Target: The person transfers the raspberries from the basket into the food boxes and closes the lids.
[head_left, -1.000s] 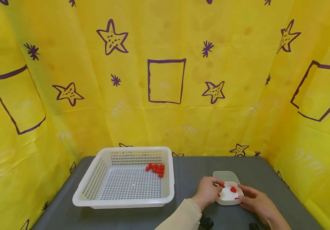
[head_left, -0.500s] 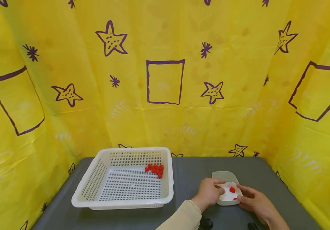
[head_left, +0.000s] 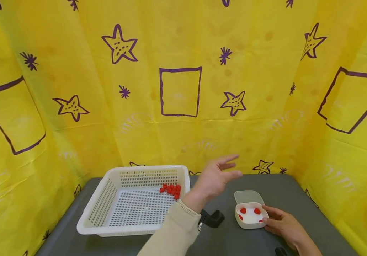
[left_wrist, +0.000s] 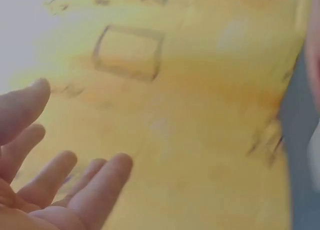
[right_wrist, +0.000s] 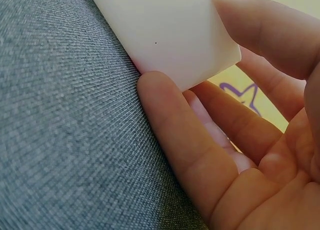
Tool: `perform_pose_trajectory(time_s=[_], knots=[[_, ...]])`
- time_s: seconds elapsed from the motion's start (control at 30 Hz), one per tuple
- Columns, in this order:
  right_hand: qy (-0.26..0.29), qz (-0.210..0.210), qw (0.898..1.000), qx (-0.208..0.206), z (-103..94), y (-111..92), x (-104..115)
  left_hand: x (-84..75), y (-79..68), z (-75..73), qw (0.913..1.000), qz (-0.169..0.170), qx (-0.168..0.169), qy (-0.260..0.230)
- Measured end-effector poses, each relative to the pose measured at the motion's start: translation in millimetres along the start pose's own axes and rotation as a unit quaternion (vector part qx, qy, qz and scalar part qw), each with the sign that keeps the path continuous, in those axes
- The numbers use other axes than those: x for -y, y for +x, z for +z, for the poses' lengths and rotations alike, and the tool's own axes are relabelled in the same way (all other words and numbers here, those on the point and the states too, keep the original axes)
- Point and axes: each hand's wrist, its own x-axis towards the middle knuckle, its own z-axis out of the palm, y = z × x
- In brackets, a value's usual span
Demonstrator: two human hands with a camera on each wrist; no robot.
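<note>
4 red pcs (head_left: 257, 211) show in wht box (head_left: 250, 226); R grip (head_left: 284, 225) holds it.

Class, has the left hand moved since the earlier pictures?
Yes: against the basket, the left hand has moved leftward and upward in the head view.

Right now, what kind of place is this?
Maybe a curtained-off booth for table work: yellow cloth with starfish pictures hangs around three sides of a gray table, which holds a white basket.

Left sleeve (head_left: 172, 231): cream, long, plain. Adjoining the sleeve's cuff (head_left: 186, 211): black wrist unit (head_left: 214, 218), rounded at the end. Well right of the sleeve: second black unit (head_left: 280, 251), partly visible.
</note>
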Motion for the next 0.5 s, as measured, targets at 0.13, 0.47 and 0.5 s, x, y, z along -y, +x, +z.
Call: perform_pose_trajectory(time_s=[0.13, 0.47, 0.5], knots=[[0.008, -0.002, 1.0, 0.005, -1.2, 2.2, 0.0, -22.8, 6.9, -63.0, 0.9985, 0.001, -0.009, 0.054], [0.008, 0.003, 1.0, 0.003, 1.7, 1.4, 0.6, 26.3, 2.5, -192.3, 0.9907, -0.119, -0.043, 0.052], [0.01, 0.005, 1.0, 0.002, 2.6, 1.5, 0.8, 35.5, 0.6, -201.1, 0.9889, -0.133, -0.045, 0.049]])
